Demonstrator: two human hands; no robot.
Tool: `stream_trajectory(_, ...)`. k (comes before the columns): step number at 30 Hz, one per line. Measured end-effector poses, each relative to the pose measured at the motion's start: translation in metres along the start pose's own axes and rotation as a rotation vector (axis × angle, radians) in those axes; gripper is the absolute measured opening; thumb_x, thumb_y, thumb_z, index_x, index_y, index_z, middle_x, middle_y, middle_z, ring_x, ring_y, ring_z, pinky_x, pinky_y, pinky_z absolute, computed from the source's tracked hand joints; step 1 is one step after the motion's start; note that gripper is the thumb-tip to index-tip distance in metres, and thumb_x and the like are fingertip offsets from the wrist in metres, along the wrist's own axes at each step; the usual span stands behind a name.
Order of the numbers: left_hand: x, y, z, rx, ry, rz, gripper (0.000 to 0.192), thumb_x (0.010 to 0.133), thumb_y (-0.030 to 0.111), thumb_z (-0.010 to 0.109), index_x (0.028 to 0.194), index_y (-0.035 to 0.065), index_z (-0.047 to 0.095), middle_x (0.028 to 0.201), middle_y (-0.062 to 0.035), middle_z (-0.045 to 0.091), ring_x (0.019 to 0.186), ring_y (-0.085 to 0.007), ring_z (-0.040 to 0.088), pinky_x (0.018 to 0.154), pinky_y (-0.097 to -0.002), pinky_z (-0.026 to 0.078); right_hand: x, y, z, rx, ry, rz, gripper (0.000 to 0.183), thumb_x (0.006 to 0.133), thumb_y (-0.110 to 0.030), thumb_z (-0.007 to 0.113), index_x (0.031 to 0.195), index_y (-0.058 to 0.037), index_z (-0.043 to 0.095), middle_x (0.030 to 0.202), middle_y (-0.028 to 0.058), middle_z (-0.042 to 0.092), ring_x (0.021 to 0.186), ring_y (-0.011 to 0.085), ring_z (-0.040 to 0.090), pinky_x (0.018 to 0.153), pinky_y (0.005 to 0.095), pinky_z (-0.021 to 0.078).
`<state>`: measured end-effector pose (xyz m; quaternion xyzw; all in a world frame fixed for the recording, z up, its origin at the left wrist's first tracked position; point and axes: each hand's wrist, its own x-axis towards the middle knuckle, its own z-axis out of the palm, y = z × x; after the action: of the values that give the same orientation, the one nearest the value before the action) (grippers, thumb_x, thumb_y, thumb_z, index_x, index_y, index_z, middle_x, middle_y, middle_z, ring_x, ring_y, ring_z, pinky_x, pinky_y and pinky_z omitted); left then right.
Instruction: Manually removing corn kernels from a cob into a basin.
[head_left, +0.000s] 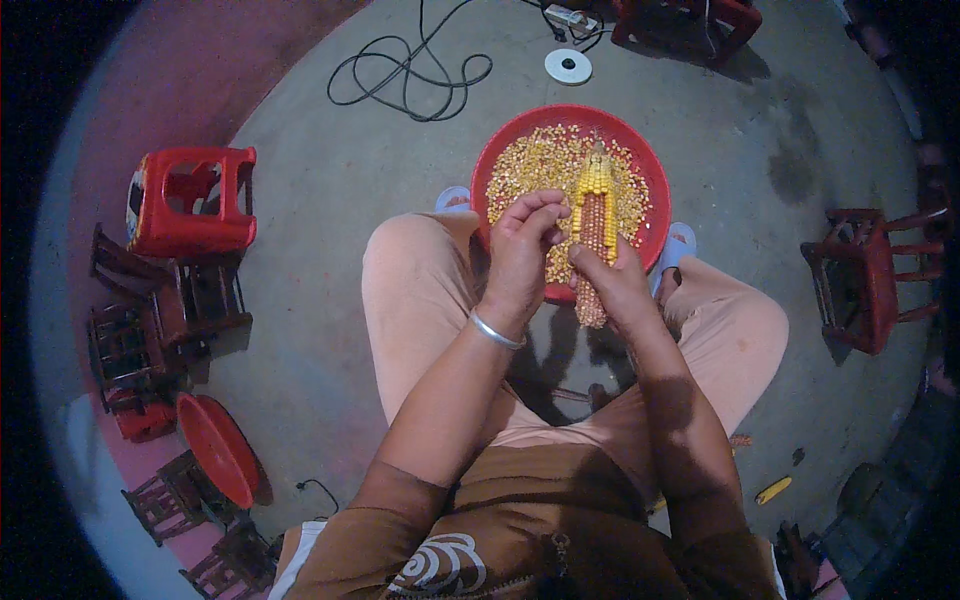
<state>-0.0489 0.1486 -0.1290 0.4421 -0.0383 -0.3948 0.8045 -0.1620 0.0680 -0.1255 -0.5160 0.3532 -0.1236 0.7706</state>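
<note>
A partly shelled corn cob (597, 214) slants over a red plastic basin (491, 150). Yellow kernels remain around its upper end and along its sides, while the middle strip and lower end show bare reddish cob. My right hand (619, 281) grips the lower part, thumb across the front. Just left of the cob, my left hand (527, 238) is held with bent, slightly parted fingers; nothing shows between them, though its palm is partly hidden. Loose corn kernels (536, 169) cover much of the basin's bottom. The basin stands on the floor between my feet.
A black cable (409, 71) lies coiled beyond the basin, near a white disc (568, 67). Red plastic stool (195, 201), wooden chairs (199, 300) and another red basin (217, 450) stand left. A wooden chair (859, 281) is right; a yellow cob (773, 490) lies at lower right.
</note>
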Motion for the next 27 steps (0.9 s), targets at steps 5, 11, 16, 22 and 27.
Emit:
stream_trajectory(5, 0.000, 0.004, 0.007, 0.010, 0.003, -0.090, 0.013, 0.088, 0.013, 0.063, 0.098, 0.0032, 0.063, 0.087, -0.0013, 0.063, 0.066, -0.0055, 0.055, 0.061, -0.0209, 0.046, 0.008, 0.014, -0.004, -0.188, 0.065, -0.207, 0.030, 0.082, -0.008, 0.065, 0.108, 0.0007, 0.052, 0.086, 0.0058, 0.062, 0.074, 0.0139, 0.061, 0.065, 0.0282, 0.0500)
stream_trajectory(11, -0.001, 0.006, 0.014, 0.131, 0.060, -0.130, 0.021, 0.087, 0.025, 0.068, 0.089, 0.0038, 0.068, 0.078, 0.0001, 0.064, 0.059, -0.0050, 0.053, 0.049, -0.0183, 0.042, 0.003, 0.002, 0.002, -0.538, 0.161, -0.332, 0.038, 0.078, -0.012, 0.068, 0.108, 0.0024, 0.050, 0.089, 0.0178, 0.065, 0.083, 0.0289, 0.066, 0.071, 0.0381, 0.0517)
stream_trajectory(16, 0.006, 0.001, 0.004, 0.199, 0.069, -0.206, 0.019, 0.086, 0.022, 0.069, 0.089, 0.0042, 0.069, 0.078, 0.0006, 0.065, 0.063, -0.0047, 0.055, 0.055, -0.0190, 0.045, 0.006, 0.002, -0.002, -0.795, 0.195, -0.362, 0.045, 0.074, -0.018, 0.071, 0.108, 0.0031, 0.049, 0.088, 0.0248, 0.064, 0.085, 0.0415, 0.064, 0.072, 0.0454, 0.0514)
stream_trajectory(22, 0.004, -0.006, 0.009, 0.204, 0.046, -0.095, 0.015, 0.087, 0.016, 0.068, 0.091, 0.0020, 0.068, 0.081, -0.0001, 0.065, 0.067, -0.0055, 0.057, 0.059, -0.0197, 0.046, 0.007, 0.006, -0.002, -0.785, 0.235, -0.347, 0.045, 0.075, -0.018, 0.070, 0.107, 0.0030, 0.049, 0.088, 0.0251, 0.064, 0.084, 0.0417, 0.064, 0.071, 0.0462, 0.0512)
stream_trajectory(27, -0.003, -0.010, 0.016, 0.423, 0.090, 0.128, 0.010, 0.087, 0.009, 0.066, 0.090, 0.0003, 0.066, 0.082, 0.0000, 0.064, 0.072, -0.0040, 0.056, 0.062, -0.0191, 0.046, 0.006, 0.008, -0.001, -0.573, 0.145, -0.339, 0.038, 0.077, -0.014, 0.067, 0.107, 0.0025, 0.051, 0.085, 0.0164, 0.064, 0.073, 0.0289, 0.066, 0.066, 0.0392, 0.0517)
